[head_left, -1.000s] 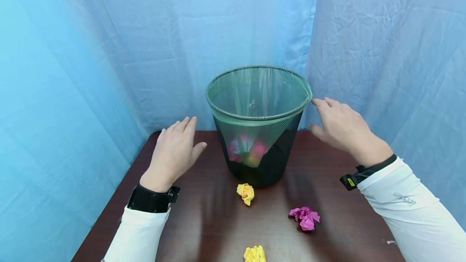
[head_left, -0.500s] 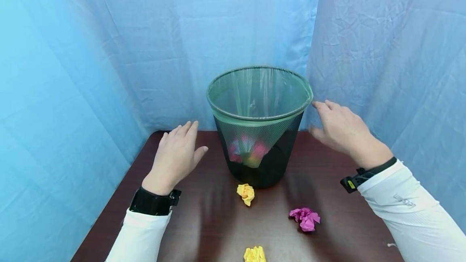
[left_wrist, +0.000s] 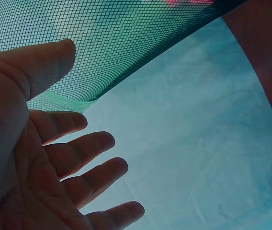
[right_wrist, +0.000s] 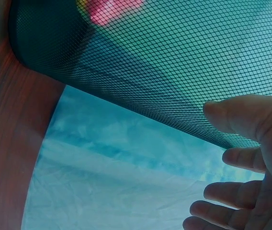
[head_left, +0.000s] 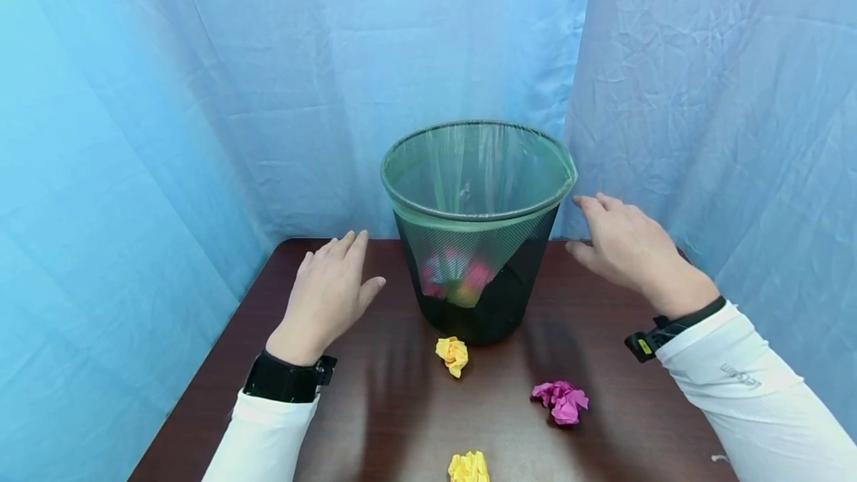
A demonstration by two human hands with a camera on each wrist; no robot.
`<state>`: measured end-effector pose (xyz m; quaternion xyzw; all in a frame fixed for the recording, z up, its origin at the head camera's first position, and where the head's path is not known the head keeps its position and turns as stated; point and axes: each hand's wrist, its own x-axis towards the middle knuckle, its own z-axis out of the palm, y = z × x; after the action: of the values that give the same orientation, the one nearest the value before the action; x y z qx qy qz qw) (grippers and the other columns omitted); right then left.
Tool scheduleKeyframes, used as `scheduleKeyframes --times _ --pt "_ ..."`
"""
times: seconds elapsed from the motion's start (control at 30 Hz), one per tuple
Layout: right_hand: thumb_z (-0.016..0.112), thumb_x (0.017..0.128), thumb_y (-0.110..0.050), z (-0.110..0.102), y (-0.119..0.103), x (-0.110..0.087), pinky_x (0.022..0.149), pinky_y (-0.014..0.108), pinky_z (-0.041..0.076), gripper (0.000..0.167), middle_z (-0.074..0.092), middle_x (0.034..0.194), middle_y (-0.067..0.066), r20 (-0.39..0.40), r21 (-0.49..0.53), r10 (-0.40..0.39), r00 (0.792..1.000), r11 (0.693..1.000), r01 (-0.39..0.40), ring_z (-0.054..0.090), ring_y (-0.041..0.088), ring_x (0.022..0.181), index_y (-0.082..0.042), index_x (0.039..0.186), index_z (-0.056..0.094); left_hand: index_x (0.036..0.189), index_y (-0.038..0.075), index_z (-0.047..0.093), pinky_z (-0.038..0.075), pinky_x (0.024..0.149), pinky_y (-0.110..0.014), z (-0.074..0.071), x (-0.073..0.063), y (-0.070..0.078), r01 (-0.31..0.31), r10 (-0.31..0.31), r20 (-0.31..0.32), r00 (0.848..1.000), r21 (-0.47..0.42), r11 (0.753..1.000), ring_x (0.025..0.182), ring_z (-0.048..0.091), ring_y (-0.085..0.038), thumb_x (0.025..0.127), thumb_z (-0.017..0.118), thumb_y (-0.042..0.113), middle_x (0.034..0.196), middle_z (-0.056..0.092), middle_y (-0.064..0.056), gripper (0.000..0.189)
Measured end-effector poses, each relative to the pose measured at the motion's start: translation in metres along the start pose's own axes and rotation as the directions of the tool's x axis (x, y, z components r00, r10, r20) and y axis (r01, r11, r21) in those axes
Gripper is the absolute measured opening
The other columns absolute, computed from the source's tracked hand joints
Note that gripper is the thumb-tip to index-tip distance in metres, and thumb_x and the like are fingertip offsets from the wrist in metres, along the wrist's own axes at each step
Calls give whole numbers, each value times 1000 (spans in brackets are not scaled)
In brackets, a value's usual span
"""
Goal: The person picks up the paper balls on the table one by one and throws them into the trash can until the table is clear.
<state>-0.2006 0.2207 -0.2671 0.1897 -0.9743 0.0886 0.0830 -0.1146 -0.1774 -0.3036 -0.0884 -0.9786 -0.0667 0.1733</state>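
- Released grip, both sides: the left hand and the right hand have their fingers extended, thumbs set apart, and neither grasps anything.
- Bin, dark mesh, standing upright on the brown table between the hands. Its wall faces both palms, as the two wrist views show.
- Spacing: in the head view the left thumb lies apart from the bin's wall, while the right fingertips come just beside the rim. No contact is evident; in the wrist views the thumbs overlap the mesh, which alone does not establish touching.
- Liner, translucent green, spread inside the bin and folded over its rim. Pink and yellow contents show through the mesh low down; their exact nature is blurred.
- Crumpled papers outside the bin: one yellow ball just in front of its base, one magenta ball nearer the viewer and to the right, and a second yellow ball cut by the lower edge.
- Step in hand, as judged: hands placed about the bin without a hold, consistent either with reaching for it or with having let go.
- Next move, as judged: a two-handed hold would call for both palms to come inward evenly, keeping the bin upright.
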Motion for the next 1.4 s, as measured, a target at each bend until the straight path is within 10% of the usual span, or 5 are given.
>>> scheduleKeyframes --times 1.4 --pt "76 93 -30 40 -2 -22 102 71 47 73 47 150 37 52 -31 -39 998 999 41 52 58 132 4 151 46 154 -1 47 43 110 -70 21 -12 4 12 -12 16 1000 -7 1000 141 51 -46 94 78 36 153 54 -24 77"
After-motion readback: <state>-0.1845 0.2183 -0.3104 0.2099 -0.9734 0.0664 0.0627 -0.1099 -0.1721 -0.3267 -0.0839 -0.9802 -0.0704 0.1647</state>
